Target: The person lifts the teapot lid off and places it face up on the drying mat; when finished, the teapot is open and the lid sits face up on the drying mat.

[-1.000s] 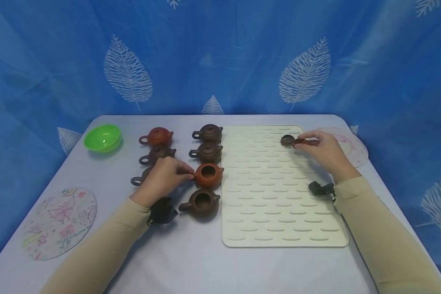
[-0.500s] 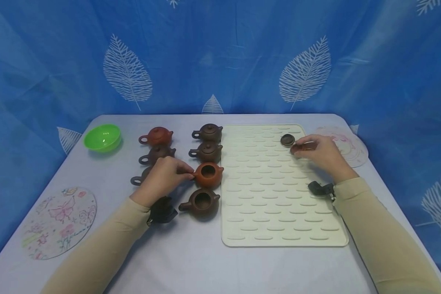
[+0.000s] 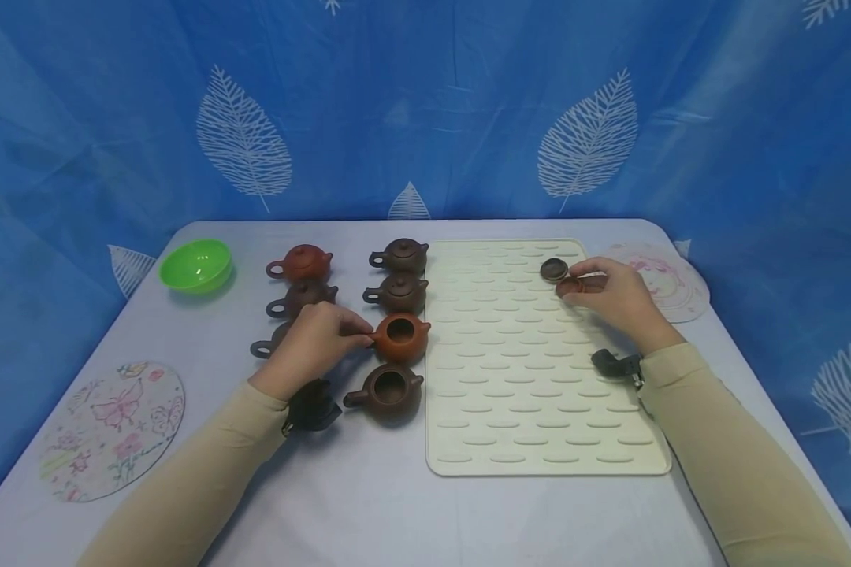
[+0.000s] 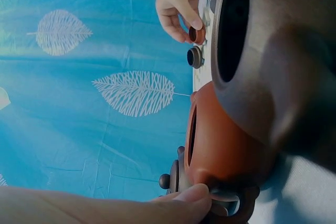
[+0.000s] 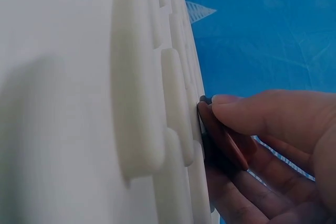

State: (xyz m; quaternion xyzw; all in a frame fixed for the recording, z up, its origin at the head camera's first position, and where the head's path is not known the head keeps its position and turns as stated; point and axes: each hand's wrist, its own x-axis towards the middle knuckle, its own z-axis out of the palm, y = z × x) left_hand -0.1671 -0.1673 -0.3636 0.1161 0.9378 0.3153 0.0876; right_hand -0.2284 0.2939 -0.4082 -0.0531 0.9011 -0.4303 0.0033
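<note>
Standing open: orange teapot (image 3: 402,348), reddish lid (image 3: 569,288) apart

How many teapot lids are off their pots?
2. The dark lid lies upturned on the cream mat; the reddish lid is pinched by the right hand beside it. The left sleeve could hide another.

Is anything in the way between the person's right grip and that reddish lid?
Nothing visible: the right grip pinches the reddish lid directly. The dark lid sits on the mat beside it, not between them.
</note>
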